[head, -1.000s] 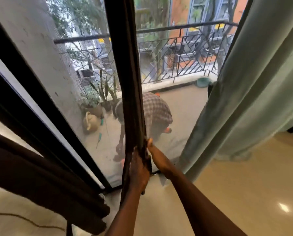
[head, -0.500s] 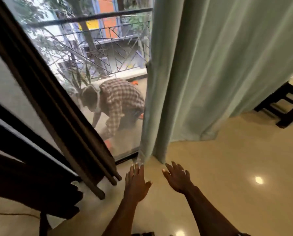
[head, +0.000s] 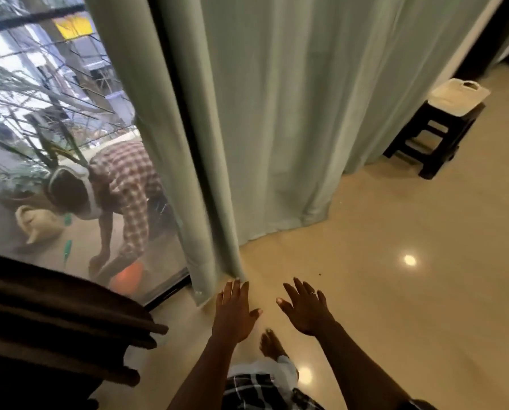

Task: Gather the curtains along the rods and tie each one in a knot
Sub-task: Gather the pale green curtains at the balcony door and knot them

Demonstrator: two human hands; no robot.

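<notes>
A pale green curtain [head: 276,113] hangs spread across the middle of the view, its hem reaching the floor. A dark brown curtain [head: 49,321] hangs bunched at the lower left. My left hand [head: 232,312] is stretched out with straight fingers just below the green curtain's near bottom corner, holding nothing. My right hand [head: 306,309] is beside it to the right, fingers spread, also holding nothing. Neither hand touches cloth. The rods are out of view.
A glass door [head: 40,128] at the left shows a balcony where a person in a checked shirt [head: 123,187] bends over. A dark stool [head: 430,137] with a white bag [head: 457,96] stands at the right. Glossy beige floor [head: 395,276] lies ahead. My foot [head: 271,344] is below my hands.
Both hands let go of the brown curtain, which now hangs at the lower left. The view swung right onto the green curtain, and my open hands reach toward its bottom corner.
</notes>
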